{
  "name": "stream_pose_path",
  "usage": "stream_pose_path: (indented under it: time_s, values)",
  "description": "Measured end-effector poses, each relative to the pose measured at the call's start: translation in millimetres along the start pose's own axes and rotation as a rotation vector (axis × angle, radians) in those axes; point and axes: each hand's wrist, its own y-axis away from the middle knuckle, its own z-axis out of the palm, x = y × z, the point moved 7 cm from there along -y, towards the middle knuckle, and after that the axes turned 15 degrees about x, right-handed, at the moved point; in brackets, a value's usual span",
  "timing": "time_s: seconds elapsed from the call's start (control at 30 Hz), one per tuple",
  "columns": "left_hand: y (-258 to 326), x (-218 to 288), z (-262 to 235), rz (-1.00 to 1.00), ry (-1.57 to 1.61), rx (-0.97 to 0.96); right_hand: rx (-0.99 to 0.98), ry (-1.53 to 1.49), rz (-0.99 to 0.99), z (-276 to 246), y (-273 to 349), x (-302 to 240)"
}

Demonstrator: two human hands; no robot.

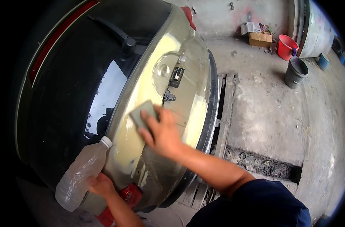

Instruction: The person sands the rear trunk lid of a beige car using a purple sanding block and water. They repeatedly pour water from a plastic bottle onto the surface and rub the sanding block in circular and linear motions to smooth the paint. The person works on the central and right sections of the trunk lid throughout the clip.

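Right hand [163,132] presses sanding block [143,114] flat on car tailgate [157,87]; left hand [100,185] clasps water bottle [80,174] — risk: tilted bottle slips, drops.

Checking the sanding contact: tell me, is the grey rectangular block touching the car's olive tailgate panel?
Touching. The head view shows the right hand pressing the grey rectangular block flat against the olive tailgate panel.

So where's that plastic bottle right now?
In the head view, lower left: the clear plastic bottle is held in the left hand, tilted against the car's rear panel, just above the red tail light.
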Motion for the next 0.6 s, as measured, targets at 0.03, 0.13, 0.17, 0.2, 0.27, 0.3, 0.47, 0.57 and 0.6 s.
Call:
stream_pose_path:
  time_s: [0.03,0.13,0.17,0.2,0.27,0.3,0.47,0.57,0.6]
  values:
    - [0,2,0,0.007,-0.01,-0.011,-0.071,-0.049,-0.011,-6,29,-17]
    - [0,11,11,0.035,0.0,-0.069,-0.046,-0.084,0.022,-10,28,-10]
    - [-1,12,14,0.029,0.0,-0.082,-0.012,-0.065,0.062,-5,9,5]
    - [0,13,15,0.019,-0.001,-0.089,0.017,-0.047,0.1,0,-11,20]
    - [3,13,15,0.021,-0.013,-0.081,0.047,-0.043,0.168,7,-41,45]
    - [3,13,18,0.039,-0.021,-0.064,0.067,-0.038,0.194,12,-45,54]
    - [0,14,13,0.07,-0.021,-0.083,-0.071,-0.071,0.035,-7,39,-12]
    - [0,15,16,0.04,0.001,-0.072,0.029,-0.04,0.106,-5,0,17]
    - [3,15,18,0.03,-0.003,-0.053,0.066,-0.013,0.15,0,-26,37]
